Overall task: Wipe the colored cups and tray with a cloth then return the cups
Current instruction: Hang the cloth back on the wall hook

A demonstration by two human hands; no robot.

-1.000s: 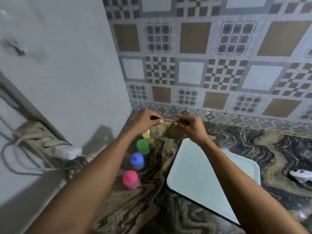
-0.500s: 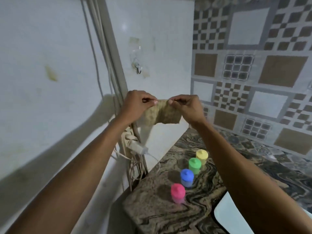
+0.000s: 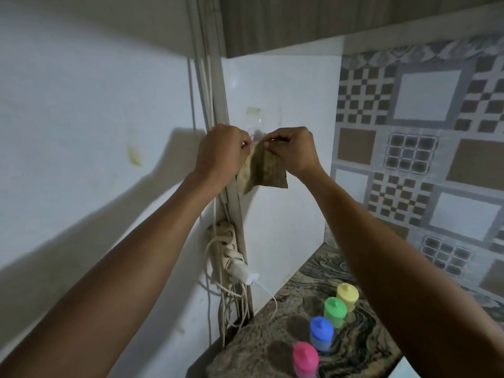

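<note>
- A dark marbled stone counter [image 3: 362, 339] is meeting a white wall [image 3: 286, 227], lower right.
- Your left hand [image 3: 221, 154] and right hand [image 3: 294, 148] are pinching an olive textured cloth [image 3: 263, 171] hanging lengthwise down.

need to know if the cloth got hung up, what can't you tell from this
Head view, hook: blurred, partly behind left hand and right hand; cannot tell if cloth hangs on it.
Head view, pink cup: base cut off by bottom edge.
</note>
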